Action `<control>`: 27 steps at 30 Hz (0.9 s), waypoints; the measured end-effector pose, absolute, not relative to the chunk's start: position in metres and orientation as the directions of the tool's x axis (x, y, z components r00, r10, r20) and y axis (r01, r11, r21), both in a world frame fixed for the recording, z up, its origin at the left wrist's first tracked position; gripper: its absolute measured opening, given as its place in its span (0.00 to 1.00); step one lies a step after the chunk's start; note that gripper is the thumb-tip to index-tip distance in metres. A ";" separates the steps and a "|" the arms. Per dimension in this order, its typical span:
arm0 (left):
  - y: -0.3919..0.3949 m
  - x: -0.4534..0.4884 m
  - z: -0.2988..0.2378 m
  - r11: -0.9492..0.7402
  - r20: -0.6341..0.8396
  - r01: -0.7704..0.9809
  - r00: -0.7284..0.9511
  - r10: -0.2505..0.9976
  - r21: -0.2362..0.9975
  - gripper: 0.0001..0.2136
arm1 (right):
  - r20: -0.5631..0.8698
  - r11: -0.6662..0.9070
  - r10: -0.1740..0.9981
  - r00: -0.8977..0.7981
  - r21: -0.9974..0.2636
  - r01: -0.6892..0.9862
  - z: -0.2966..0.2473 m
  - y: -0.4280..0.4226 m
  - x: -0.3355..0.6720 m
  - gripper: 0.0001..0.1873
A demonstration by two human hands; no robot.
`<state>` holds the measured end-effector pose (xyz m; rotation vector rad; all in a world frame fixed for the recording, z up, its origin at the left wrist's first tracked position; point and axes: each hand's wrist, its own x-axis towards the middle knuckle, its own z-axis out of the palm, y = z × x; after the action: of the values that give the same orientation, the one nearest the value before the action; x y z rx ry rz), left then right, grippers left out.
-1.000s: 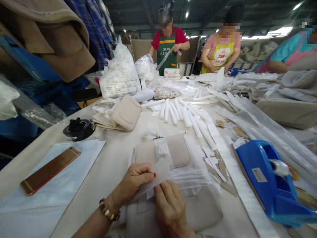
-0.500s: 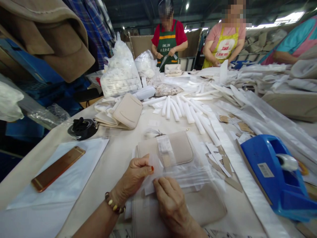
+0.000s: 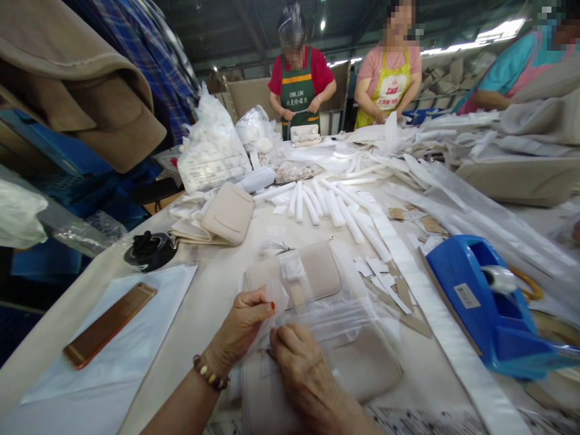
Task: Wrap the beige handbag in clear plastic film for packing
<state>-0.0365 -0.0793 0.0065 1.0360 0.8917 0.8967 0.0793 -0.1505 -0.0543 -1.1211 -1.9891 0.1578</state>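
Observation:
My left hand (image 3: 247, 317), a beaded bracelet (image 3: 211, 373) at its wrist, pinches a thin translucent white sheet (image 3: 277, 297) between thumb and fingers. Just right of it, my right hand (image 3: 306, 365) has its fingers pressed together low on the same sheet; what lies inside that pinch is partly hidden. Under both hands is a beige bag (image 3: 367, 362), its left part covered by my right hand and wrist. Beyond them a beige zipped pouch (image 3: 321, 272) lies with a white wrap around its middle and clear film over its side.
A blue tape dispenser (image 3: 466, 296) stands at right, beside paper scraps (image 3: 385, 281) and a long white strip (image 3: 435, 302). At left, a phone (image 3: 111, 323) rests on white sheets. White foam rolls (image 3: 312, 202), a beige bag (image 3: 229, 214) and stuffed plastic bags (image 3: 212, 145) lie farther back. Co-workers (image 3: 299, 90) stand across the table.
The view has shifted slightly, so the table things sit a little farther left. My right hand has moved slightly at the sheet's lower edge; both hands keep their pinch.

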 end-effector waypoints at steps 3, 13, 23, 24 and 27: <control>-0.079 -0.037 0.005 0.231 -0.172 -0.131 0.353 0.919 0.964 0.15 | 0.591 0.602 0.750 -0.296 -0.425 0.676 -0.054 -0.153 0.077 0.09; -0.079 -0.030 0.020 -0.053 -0.148 0.313 0.584 0.798 0.948 0.09 | 0.606 0.554 0.746 -0.277 -0.334 0.762 -0.067 -0.170 0.069 0.09; -0.089 -0.008 0.004 -0.017 -0.259 0.496 0.483 0.836 0.868 0.13 | 0.780 0.539 0.625 -0.030 -0.403 0.740 -0.071 -0.162 0.061 0.13; -0.089 -0.006 0.002 -0.047 -0.246 0.511 0.489 0.837 0.858 0.13 | 0.783 0.530 0.621 -0.014 -0.407 0.744 -0.071 -0.161 0.060 0.13; -0.090 -0.003 -0.001 -0.135 -0.203 0.566 0.494 0.846 0.813 0.13 | 0.823 0.519 0.565 0.054 -0.406 0.752 -0.072 -0.159 0.057 0.15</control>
<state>-0.0030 -0.0899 -0.0006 1.8224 1.1834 0.3830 0.0572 -0.1591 -0.0718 -1.1465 -1.6204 -0.2050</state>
